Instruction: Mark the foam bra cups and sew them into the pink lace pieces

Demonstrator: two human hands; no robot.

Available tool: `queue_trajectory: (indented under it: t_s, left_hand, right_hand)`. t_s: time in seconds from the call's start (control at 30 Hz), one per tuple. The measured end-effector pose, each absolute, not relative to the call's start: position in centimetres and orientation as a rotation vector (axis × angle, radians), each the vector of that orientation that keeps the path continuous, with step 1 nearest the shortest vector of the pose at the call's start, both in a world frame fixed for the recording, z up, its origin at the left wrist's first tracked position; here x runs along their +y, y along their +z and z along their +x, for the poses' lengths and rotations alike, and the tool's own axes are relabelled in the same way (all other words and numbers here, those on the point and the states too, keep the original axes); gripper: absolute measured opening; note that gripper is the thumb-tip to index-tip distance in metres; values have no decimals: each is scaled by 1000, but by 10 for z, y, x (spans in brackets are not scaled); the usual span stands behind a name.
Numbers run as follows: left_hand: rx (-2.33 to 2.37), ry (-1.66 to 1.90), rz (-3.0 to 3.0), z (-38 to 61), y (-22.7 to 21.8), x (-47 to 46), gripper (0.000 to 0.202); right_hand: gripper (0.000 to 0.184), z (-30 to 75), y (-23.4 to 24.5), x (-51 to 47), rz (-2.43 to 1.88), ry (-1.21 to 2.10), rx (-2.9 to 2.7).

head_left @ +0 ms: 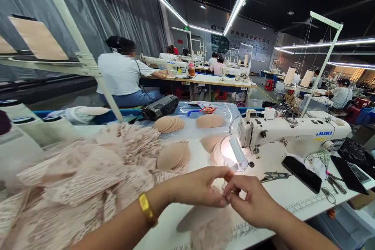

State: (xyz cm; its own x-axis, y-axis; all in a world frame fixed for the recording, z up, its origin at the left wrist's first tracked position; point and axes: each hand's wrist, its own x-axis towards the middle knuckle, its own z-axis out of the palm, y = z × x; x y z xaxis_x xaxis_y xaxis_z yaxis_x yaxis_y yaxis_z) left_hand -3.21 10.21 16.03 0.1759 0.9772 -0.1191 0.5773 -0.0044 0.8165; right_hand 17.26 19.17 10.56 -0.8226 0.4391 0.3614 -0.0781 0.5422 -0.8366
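Observation:
My left hand (pixel 200 189), with a gold bracelet on its wrist, and my right hand (pixel 252 203) meet over the white table in front of the JUKI sewing machine (pixel 293 134). Both pinch a small piece of beige lace fabric (pixel 218 193) between their fingertips. More of that pale fabric (pixel 209 226) hangs below the hands. Stacks of beige bra cups (pixel 171 156) lie just beyond my left hand.
A big heap of beige lace (pixel 79 179) fills the left. Thread snips (pixel 274 176), a black phone (pixel 301 174), scissors (pixel 334 185) and a dark tablet (pixel 350 174) lie right of the machine. Thread cones (pixel 26 133) stand far left. Other people sew at tables behind.

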Motion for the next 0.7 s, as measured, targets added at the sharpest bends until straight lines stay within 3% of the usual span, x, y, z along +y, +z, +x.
queue_trajectory:
  t_s: [0.1, 0.27, 0.37, 0.5, 0.7]
  left_hand:
    - [1557, 661, 1727, -32, 178, 105, 12]
    - [1899, 942, 2000, -46, 162, 84, 25]
    - [2010, 899, 2417, -51, 126, 67, 26]
    - [1941, 521, 2771, -40, 87, 58, 23]
    - [1870, 433, 2879, -22, 86, 93, 31]
  right_hand:
    - [18, 177, 123, 196, -132, 792, -2260]
    - [33, 174, 111, 202, -15, 247, -2186]
    - [36, 167, 88, 208, 27, 131, -2257]
    - [29, 161, 60, 232, 178, -20, -2472]
    - [25, 160, 38, 276, 243, 46, -2612]
